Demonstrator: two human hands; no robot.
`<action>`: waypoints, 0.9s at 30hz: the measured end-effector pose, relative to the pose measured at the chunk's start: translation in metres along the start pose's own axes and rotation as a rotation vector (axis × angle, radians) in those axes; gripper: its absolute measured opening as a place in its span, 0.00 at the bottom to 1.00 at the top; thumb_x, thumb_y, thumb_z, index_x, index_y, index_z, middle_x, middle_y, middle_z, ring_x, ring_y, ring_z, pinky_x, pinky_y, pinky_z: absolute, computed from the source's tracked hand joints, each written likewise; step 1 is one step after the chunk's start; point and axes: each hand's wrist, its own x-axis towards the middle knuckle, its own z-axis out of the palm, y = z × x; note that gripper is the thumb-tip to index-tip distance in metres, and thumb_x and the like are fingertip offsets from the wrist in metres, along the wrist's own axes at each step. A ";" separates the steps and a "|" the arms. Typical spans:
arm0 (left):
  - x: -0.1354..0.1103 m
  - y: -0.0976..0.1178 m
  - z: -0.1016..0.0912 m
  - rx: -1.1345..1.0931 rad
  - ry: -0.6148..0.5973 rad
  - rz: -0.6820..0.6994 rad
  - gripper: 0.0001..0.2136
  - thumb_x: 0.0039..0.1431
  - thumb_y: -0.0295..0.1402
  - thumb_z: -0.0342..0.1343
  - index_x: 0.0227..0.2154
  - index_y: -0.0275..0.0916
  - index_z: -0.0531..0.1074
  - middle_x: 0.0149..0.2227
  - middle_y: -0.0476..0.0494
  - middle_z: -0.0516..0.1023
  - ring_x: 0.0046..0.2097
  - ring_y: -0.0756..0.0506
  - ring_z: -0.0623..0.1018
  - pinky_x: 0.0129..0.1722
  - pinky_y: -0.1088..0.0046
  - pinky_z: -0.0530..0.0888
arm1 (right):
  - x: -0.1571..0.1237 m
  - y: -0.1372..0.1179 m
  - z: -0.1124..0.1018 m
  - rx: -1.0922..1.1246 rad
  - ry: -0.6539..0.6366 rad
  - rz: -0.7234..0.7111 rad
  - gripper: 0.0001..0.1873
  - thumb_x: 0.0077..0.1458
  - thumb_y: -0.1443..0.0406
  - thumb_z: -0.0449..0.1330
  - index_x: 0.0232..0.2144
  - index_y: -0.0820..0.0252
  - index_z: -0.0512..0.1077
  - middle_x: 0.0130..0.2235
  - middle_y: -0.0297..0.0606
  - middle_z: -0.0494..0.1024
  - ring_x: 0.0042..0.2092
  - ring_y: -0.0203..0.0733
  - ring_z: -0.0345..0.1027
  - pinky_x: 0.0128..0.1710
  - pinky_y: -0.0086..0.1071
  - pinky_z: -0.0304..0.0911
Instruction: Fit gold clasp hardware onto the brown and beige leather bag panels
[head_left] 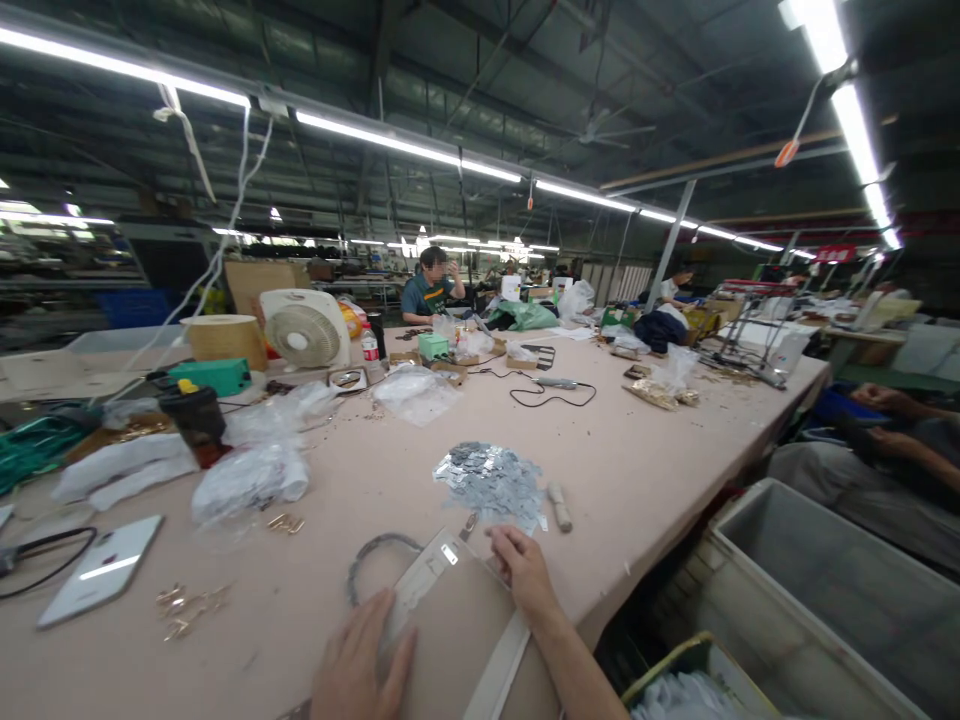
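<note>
My left hand [364, 655] lies with its fingers stretched out and thumb apart, at the lower edge of a clear flat piece with a pale strip [424, 580]. On that strip sits a small shiny metal plate [449, 554]. My right hand [521, 570] has its thumb and fingers drawn together just right of the strip; what is in them, if anything, is hidden. A small dark metal piece [469, 526] lies beyond the strip. Further back is a pile of small silvery plates [491, 485]. A curved dark grey band [367, 560] extends left of the strip.
A short pale wooden piece [559, 507] lies right of the pile. Gold-coloured hardware [187, 608], a white phone [101, 570] and plastic bags [251, 480] are on the left. A fan [304, 330] stands behind. Grey bins [810, 600] flank the table's right edge; a person [433, 290] sits opposite.
</note>
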 end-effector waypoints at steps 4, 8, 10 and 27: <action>-0.007 0.016 -0.022 -0.021 -0.038 -0.126 0.24 0.65 0.44 0.54 0.60 0.39 0.73 0.59 0.39 0.78 0.60 0.35 0.75 0.61 0.49 0.73 | -0.010 0.001 0.001 0.067 0.082 0.048 0.32 0.52 0.40 0.65 0.41 0.62 0.80 0.30 0.34 0.71 0.25 0.32 0.59 0.20 0.25 0.50; -0.013 0.031 -0.042 -0.084 -0.146 -0.328 0.28 0.65 0.40 0.54 0.66 0.39 0.65 0.66 0.38 0.70 0.67 0.36 0.67 0.68 0.51 0.65 | -0.013 0.014 0.000 -0.222 0.049 -0.027 0.31 0.58 0.40 0.59 0.48 0.58 0.79 0.34 0.37 0.77 0.31 0.40 0.70 0.28 0.30 0.67; -0.015 0.034 -0.047 -0.127 -0.159 -0.394 0.31 0.63 0.39 0.55 0.69 0.40 0.62 0.68 0.38 0.67 0.69 0.36 0.64 0.70 0.51 0.61 | -0.010 0.025 0.003 -0.480 -0.064 -0.162 0.29 0.62 0.43 0.56 0.53 0.54 0.77 0.48 0.42 0.79 0.47 0.50 0.74 0.49 0.40 0.72; -0.002 -0.027 -0.089 -0.283 0.349 -0.539 0.25 0.67 0.43 0.53 0.64 0.44 0.65 0.66 0.39 0.70 0.65 0.39 0.71 0.65 0.57 0.69 | -0.016 0.050 0.020 -1.210 -0.378 -0.614 0.41 0.63 0.42 0.54 0.72 0.50 0.54 0.65 0.46 0.68 0.65 0.60 0.63 0.64 0.55 0.61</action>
